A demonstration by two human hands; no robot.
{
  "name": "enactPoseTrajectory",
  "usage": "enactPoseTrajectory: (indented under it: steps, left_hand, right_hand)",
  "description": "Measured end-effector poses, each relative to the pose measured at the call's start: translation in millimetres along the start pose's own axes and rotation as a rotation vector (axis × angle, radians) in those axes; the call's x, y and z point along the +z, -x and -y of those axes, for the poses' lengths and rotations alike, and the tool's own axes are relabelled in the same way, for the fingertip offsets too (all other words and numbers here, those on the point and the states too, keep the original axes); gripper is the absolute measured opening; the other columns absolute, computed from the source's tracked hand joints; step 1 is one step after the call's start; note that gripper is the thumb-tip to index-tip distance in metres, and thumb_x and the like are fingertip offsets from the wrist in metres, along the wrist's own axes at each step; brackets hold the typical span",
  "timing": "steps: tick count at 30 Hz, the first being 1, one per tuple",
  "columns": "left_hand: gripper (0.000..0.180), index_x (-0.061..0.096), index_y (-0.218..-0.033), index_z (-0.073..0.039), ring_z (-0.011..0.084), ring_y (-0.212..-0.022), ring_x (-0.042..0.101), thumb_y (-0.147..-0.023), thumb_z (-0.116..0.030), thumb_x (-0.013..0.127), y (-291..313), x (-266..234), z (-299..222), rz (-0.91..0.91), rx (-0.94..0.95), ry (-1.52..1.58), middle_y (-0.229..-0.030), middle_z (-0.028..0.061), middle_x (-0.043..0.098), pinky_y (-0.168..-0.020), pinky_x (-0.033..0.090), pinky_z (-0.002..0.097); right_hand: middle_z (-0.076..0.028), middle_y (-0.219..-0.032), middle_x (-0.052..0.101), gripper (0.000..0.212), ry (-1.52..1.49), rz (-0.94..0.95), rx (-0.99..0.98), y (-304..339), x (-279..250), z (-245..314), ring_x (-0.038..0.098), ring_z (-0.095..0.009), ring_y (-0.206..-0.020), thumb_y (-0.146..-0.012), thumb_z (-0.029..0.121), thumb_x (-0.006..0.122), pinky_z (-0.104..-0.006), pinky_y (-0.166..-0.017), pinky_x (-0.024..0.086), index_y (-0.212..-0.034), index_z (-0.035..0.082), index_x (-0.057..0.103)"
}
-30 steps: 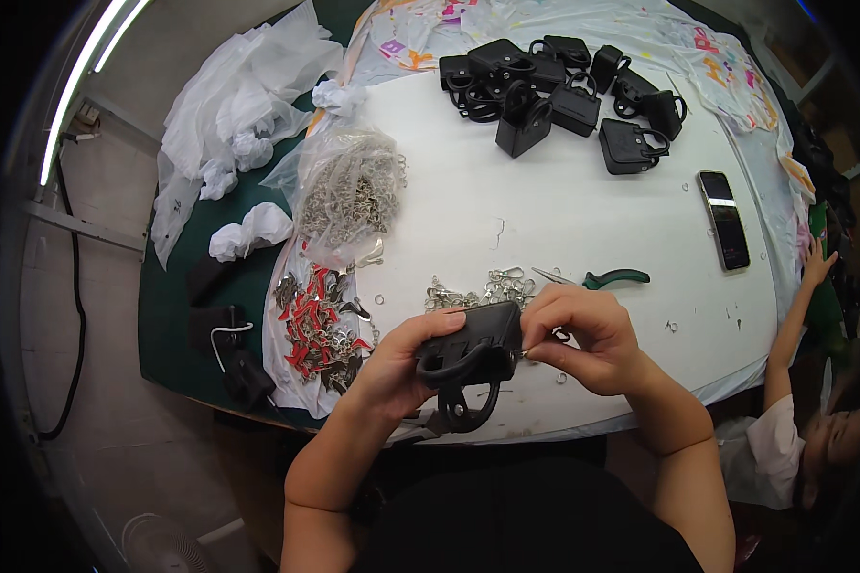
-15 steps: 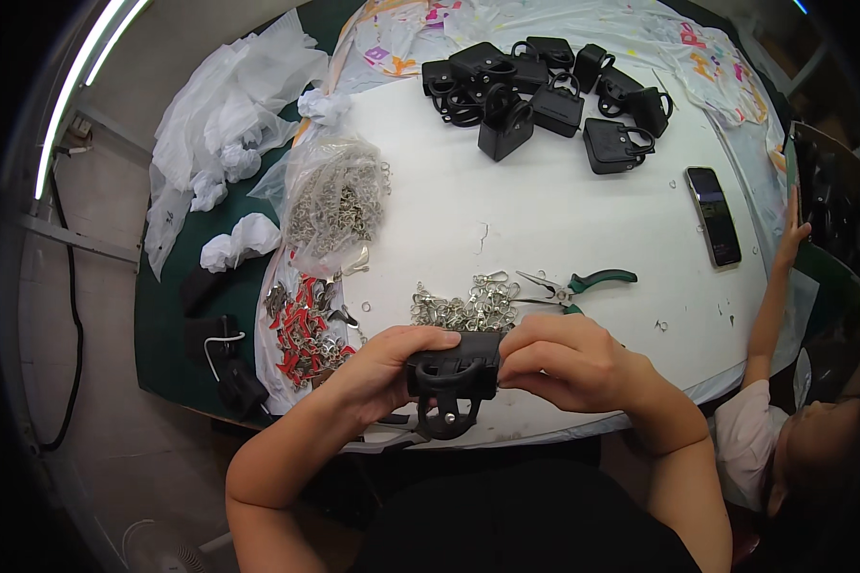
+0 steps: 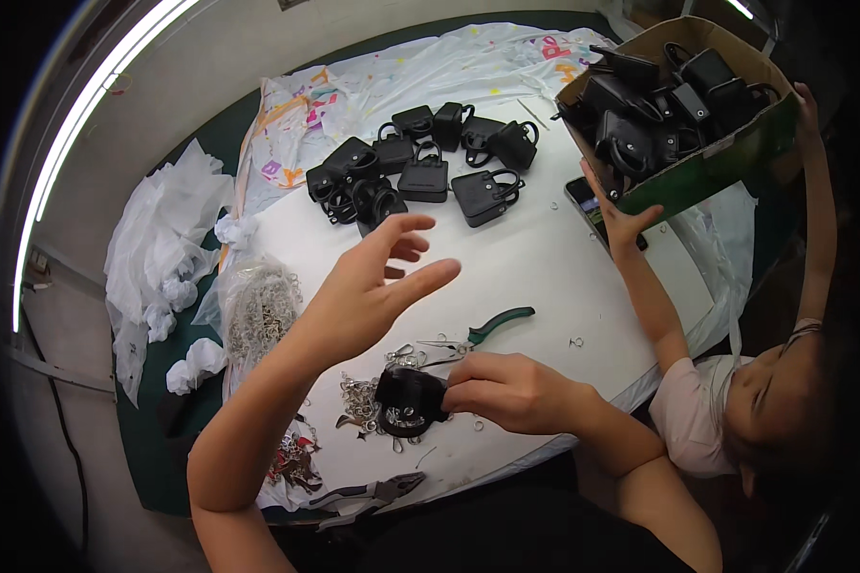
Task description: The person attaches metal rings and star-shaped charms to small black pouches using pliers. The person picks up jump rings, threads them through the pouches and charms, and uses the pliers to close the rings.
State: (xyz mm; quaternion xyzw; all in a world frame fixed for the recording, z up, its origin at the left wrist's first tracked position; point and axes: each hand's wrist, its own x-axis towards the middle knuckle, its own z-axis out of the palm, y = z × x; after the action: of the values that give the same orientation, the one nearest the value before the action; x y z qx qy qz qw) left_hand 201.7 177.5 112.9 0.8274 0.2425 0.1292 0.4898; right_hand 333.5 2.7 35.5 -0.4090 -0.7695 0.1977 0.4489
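My left hand [image 3: 371, 286] is raised over the table with thumb and fingers spread, holding nothing. It is just in front of several small black handbags [image 3: 423, 181] grouped at the back. Low over the near part of the table, my right hand [image 3: 518, 390] pinches the right side of one mini black handbag [image 3: 409, 393]. Metal bits show at that bag's lower side. A heap of silver clasps [image 3: 357, 397] is beside and partly under it. Green-handled pliers [image 3: 495, 325] lie just beyond.
At right, a co-worker's hands [image 3: 625, 225] hold a cardboard box [image 3: 712, 177] full of black mini handbags above the table, partly over a phone [image 3: 583, 199]. Chains in clear plastic [image 3: 263, 307], red-and-silver pieces [image 3: 294, 460] and grey-handled pliers [image 3: 384, 490] are at left and near edge.
My left hand has let go of the mini handbag and reached forward, opening. My right hand keeps the bag. The co-worker has brought the box of bags in over the table. My view has shifted.
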Motion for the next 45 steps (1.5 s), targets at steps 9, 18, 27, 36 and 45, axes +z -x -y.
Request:
enactPoseTrajectory:
  steps: [9, 18, 27, 36, 45]
  left_hand:
    - [0.054, 0.06, -0.114, 0.0, 0.0363, -0.097, 0.065, -0.073, -0.028, 0.081, -177, 144, -112, -0.194, 0.623, -0.106, -0.1, 0.0181, 0.067, -0.084, 0.051, 0.0437]
    - [0.018, 0.071, -0.102, -0.003, 0.0154, -0.077, 0.069, -0.084, -0.005, 0.072, -119, 133, -71, -0.351, 0.544, 0.524, -0.088, 0.0092, 0.074, -0.074, 0.053, 0.0284]
    - [0.022, 0.065, -0.113, -0.003, 0.0155, -0.102, 0.066, -0.091, 0.0, 0.067, -33, 29, 51, -0.395, 0.411, 1.225, -0.113, 0.0057, 0.069, -0.091, 0.053, 0.0314]
    - [0.026, 0.061, -0.12, -0.003, 0.0183, -0.108, 0.065, -0.094, -0.001, 0.063, -41, 11, 30, -0.161, 0.545, 1.413, -0.12, 0.0082, 0.067, -0.094, 0.053, 0.035]
    - [0.029, 0.066, -0.105, -0.001, 0.0357, -0.092, 0.069, -0.077, -0.003, 0.071, -119, 96, -85, -0.065, 0.832, -0.14, -0.095, 0.0214, 0.069, -0.083, 0.052, 0.0436]
  right_hand:
    - [-0.011, -0.092, 0.061, 0.012, -0.039, -0.111, 0.241, 33, 6, 4, 0.063, -0.028, -0.077, -0.087, 0.002, 0.067, -0.0353, -0.068, 0.052, -0.098, 0.001, 0.064]
    - [-0.011, -0.094, 0.061, 0.013, 0.069, -0.077, 0.322, 43, -17, 19, 0.064, -0.027, -0.079, -0.086, -0.001, 0.066, -0.0346, -0.07, 0.053, -0.099, 0.001, 0.065]
    - [-0.011, -0.093, 0.061, 0.013, 0.005, -0.036, 0.297, 35, 7, 10, 0.064, -0.027, -0.078, -0.085, -0.002, 0.067, -0.0347, -0.069, 0.053, -0.097, 0.001, 0.066]
    - [-0.009, -0.089, 0.062, 0.009, 0.043, -0.021, 0.352, 26, 11, 21, 0.063, -0.023, -0.075, -0.085, -0.003, 0.068, -0.0314, -0.066, 0.051, -0.093, 0.001, 0.068]
    - [-0.01, -0.09, 0.062, 0.009, 0.022, -0.06, 0.404, 38, 4, 28, 0.063, -0.024, -0.079, -0.086, -0.002, 0.068, -0.0311, -0.07, 0.051, -0.094, 0.001, 0.067]
